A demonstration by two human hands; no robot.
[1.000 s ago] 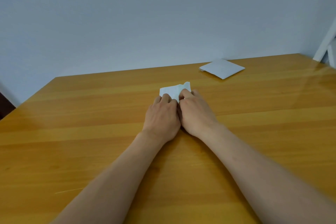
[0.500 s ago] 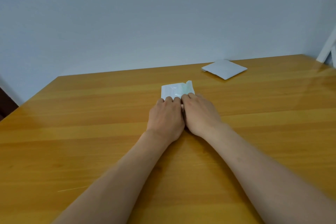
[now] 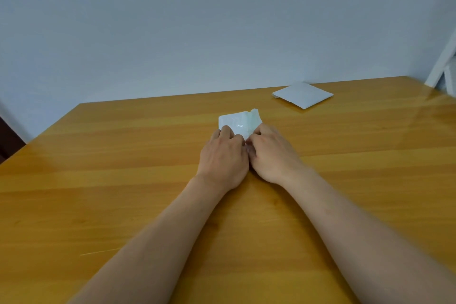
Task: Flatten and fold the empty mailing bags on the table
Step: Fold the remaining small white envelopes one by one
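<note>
With the small bag lying mid-tabletop, well nearer than the folded bag, left hand and right hand press its near edge with curled fingers; best to slide both outward, keeping the crease sharp and flat.

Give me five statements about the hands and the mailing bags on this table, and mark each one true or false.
1. Both hands, left hand and right hand, are on the small folded bag. True.
2. A second bag lies far right on the table. True.
3. The second bag is crumpled into a ball. False: it lies flat.
4. The right hand touches the second bag. False: they are well apart.
5. The table is wooden. True.
</note>
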